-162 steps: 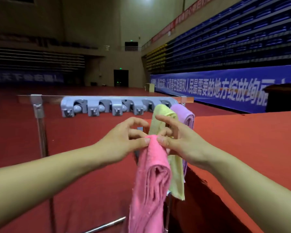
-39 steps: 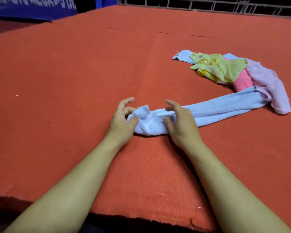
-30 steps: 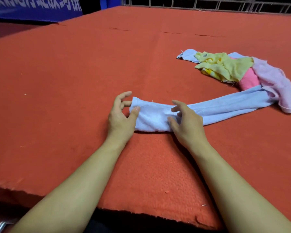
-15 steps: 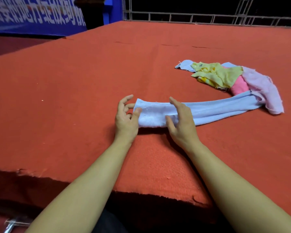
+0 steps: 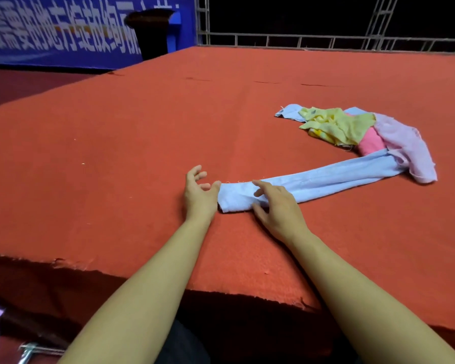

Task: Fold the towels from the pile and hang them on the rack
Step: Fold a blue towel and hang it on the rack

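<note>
- Our right hand (image 5: 279,206) lay over the near end of the long, narrow, pale blue cloth towel (image 5: 313,183), fingers spread and loosely bent across it and thumb at its near edge, seemingly pinning the strip flat for folding.
- Our left hand (image 5: 199,191) sat just beside that end, released, fingers apart and lifted, its thumb tip touching the towel's end edge, probably to square it.
- The blue towel stretched away to the right across the red felt-covered tabletop (image 5: 116,166), its far end tucked under the pile.
- At that far end sat the heap of crumpled cloth towels (image 5: 357,130): yellow, pink, lilac, another blue.
- No rack or container showed; we judged hanging was a later step.
</note>
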A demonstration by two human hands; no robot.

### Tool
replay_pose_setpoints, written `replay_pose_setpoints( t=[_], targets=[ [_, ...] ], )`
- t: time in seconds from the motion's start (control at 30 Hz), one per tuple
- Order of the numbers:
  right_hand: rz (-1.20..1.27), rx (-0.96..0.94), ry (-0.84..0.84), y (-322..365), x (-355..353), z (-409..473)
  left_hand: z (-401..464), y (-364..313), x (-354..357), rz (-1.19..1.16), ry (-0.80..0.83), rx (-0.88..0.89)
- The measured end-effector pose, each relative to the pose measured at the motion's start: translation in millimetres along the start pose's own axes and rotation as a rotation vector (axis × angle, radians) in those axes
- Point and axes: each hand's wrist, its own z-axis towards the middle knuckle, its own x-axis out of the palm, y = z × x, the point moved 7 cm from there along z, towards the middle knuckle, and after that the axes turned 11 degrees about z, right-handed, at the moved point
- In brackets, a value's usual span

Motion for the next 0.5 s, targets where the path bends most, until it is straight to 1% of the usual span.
replay_pose_setpoints(
  t=[0.1,0.23,0.3,0.4,0.47,0.5],
  targets=[
    [0.023,0.028,0.043,-6.0,4.2,1.8,0.6,-1.1,5.2,0.001,0.05,0.042],
    [0.055,0.111,0.079,-7.3,5.0,1.5,-1.5,-2.6,2.8,0.04,0.055,0.021],
    [0.059,0.13,0.12,0.6,3.4,-1.4,-4.7,-6.9,8.3,0.142,0.136,0.047],
    [0.077,0.115,0.166,21.1,-1.4,-20.4,-16.5,-7.6,16.0,0.364,0.34,0.134],
    [0.104,0.094,0.205,41.2,-1.2,-42.9,-31.6,-8.2,7.2,0.506,0.416,0.216],
    [0.124,0.079,0.22,52.9,0.1,-54.5,-40.3,-10.3,0.2,0.534,0.44,0.255]
  ],
)
